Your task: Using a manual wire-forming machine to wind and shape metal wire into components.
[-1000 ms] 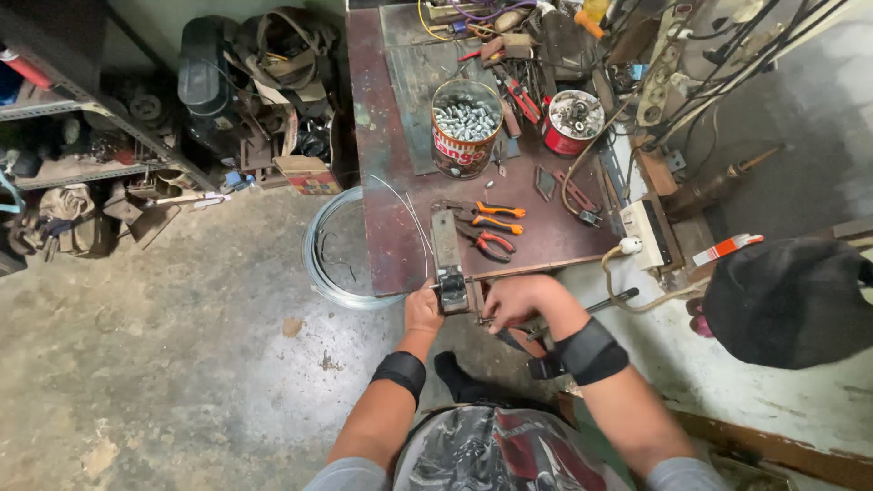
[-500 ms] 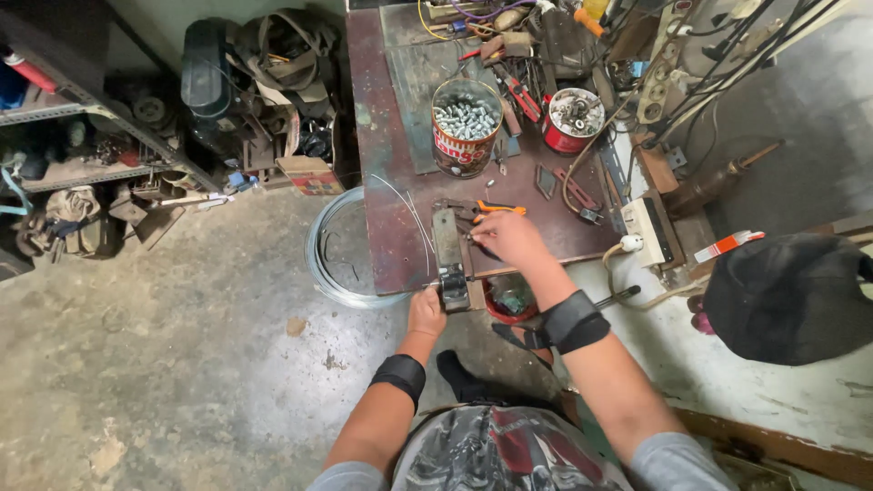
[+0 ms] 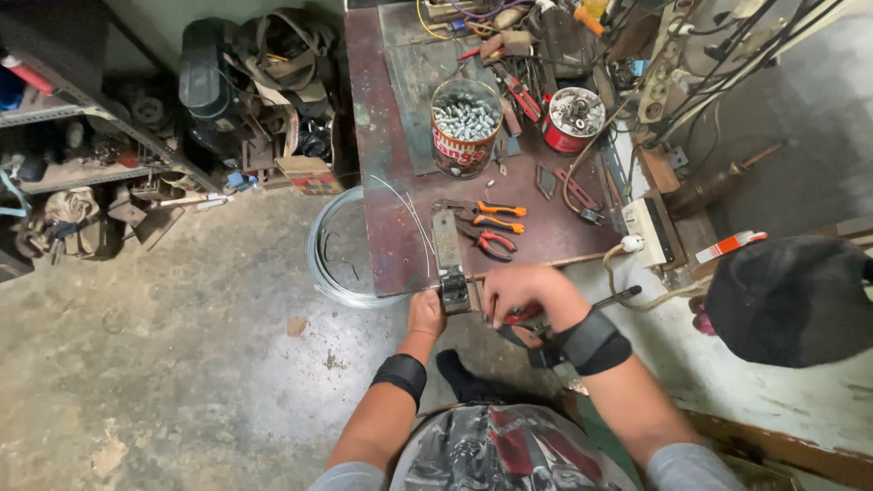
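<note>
Two hands work at the near edge of the dark red desk [image 3: 391, 227]. The left hand [image 3: 426, 312] closes on the near end of a small metal bending tool [image 3: 450, 264] bolted at the desk's edge, where a thin steel wire [image 3: 414, 218] runs in from the coil of wire [image 3: 332, 264] lying on the floor beside the desk. The right hand [image 3: 520, 289] curls around a red-handled tool [image 3: 523, 315] just beside the bender; how tightly it holds cannot be told, since the fingers hide most of the handle.

The risk here, as I judge it, lies in the wire: it is springy and arcs loosely over the desk, so a slip of the left hand could let it whip back or slide out of the bender. Both hands sit close together, so a slipping tool could catch the left thumb.

Several things crowd the desk behind the bender. Two orange-handled pliers [image 3: 486, 227] lie just beside its long bar, near enough to be knocked. Farther back stand a can of bolts [image 3: 466, 123] and a red tin of washers [image 3: 575, 114]. A white power strip [image 3: 650, 232] sits at the right edge, and another person's dark cap [image 3: 787, 300] shows to the right.
</note>
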